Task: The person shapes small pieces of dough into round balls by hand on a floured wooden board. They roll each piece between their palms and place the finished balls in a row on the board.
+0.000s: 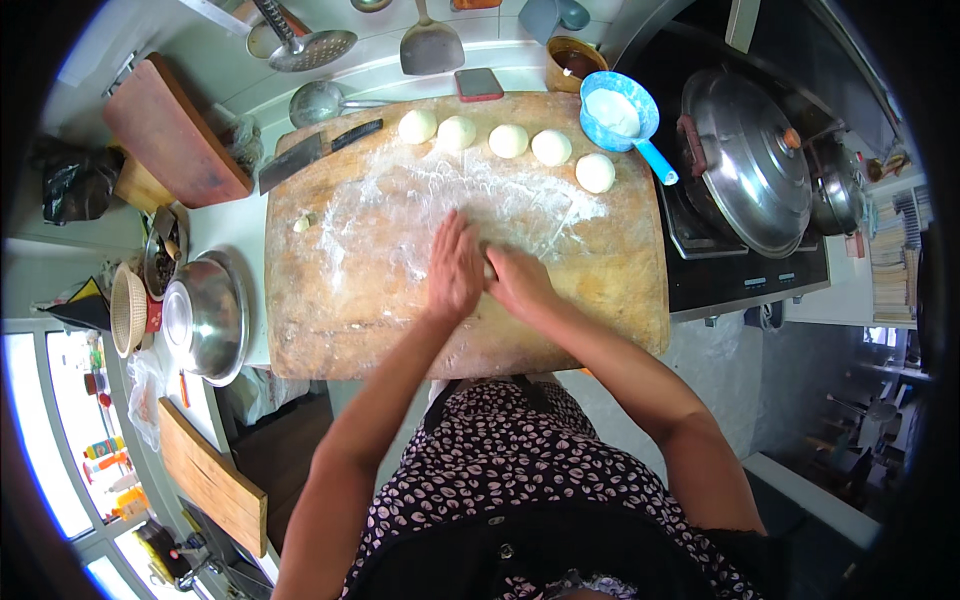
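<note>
My left hand [456, 271] and my right hand [519, 279] meet over the middle of a large wooden board [360, 330]. A small pale bit of dough [490, 270] shows between them; the hands hide the rest of it. The left hand stands on edge with its fingers straight and together, blurred at the tips. The right hand is curled, its fingers tucked against the left palm. Beyond them, several round dough balls [508, 141] sit in a curved row along the board's far side. White flour [450, 184] is spread between that row and my hands.
A cleaver [292, 163] lies at the board's far left corner, and a dough scrap [301, 224] lies below it. A blue ladle [619, 112] of flour rests at the far right. The stove holds a lidded pot [750, 165]. An overturned steel bowl [206, 319] stands left.
</note>
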The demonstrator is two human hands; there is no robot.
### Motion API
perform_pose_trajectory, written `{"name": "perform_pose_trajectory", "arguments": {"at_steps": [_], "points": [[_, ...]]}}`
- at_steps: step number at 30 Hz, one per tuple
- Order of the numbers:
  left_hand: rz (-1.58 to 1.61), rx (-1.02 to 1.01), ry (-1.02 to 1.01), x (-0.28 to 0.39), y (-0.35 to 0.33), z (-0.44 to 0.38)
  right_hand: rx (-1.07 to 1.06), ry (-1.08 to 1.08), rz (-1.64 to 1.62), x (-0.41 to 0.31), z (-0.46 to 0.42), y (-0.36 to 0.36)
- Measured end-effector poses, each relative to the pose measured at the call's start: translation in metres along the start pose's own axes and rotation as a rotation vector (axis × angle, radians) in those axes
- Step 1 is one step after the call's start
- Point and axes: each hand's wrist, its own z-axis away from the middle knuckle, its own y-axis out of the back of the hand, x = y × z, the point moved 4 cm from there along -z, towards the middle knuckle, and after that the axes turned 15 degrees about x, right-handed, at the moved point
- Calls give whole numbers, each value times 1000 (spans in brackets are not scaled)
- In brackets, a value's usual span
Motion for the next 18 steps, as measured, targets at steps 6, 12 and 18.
{"name": "perform_pose_trajectory", "arguments": {"at_steps": [6,12,18], "points": [[67,-84,197,-32,-8,-44,-119,70,3,-6,-36,-3],[6,-63,119,13,5,7,-81,-3,-106,-5,-2,12],[-12,-91,63,-36,-10,-45,-182,-19,41,-7,-58,-5]]}}
